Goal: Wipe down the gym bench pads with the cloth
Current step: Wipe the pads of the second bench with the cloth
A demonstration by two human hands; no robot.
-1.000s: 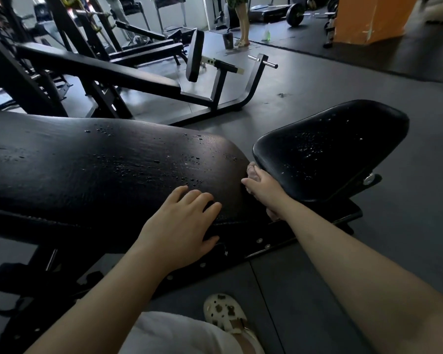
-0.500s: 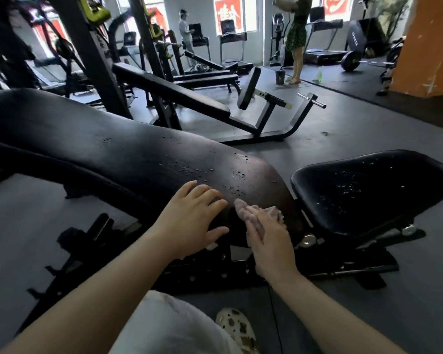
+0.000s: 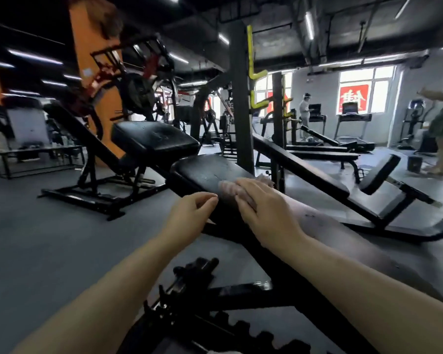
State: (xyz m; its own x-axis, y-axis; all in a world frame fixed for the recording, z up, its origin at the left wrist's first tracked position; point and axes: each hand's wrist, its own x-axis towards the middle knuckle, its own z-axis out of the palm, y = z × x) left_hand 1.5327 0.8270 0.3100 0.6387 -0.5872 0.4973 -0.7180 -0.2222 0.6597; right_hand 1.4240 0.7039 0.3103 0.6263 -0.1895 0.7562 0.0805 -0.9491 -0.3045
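1. The pink cloth (image 3: 232, 188) is pressed flat under the right hand (image 3: 264, 208) on the long back pad (image 3: 325, 221) of the weight bench, near its upper end; half a second earlier it was bunched at the pad's lower end, next to the seat pad, so most of the pad's length has been covered in one sweep.
2. The right hand is laid open on the cloth, fingers straight and together, and nothing is gripped; the cloth shows past the fingertips and at the far side of the hand.
3. The left hand (image 3: 189, 215) has been shifted from a flat rest low on the pad to the pad's near edge, where it is held loosely curled with thumb and fingertips close together; whether the edge is actually touched cannot be told, and nothing is held.
4. The droplets seen on the back pad a moment ago are no longer made out behind the hand, though motion blur leaves this uncertain.
5. The back pad is judged nearly wiped; the seat pad, now out of view, is judged still to be done.
6. Beyond, another incline bench (image 3: 315, 164), a squat rack upright (image 3: 237, 98) and treadmills (image 3: 353, 118) are seen.
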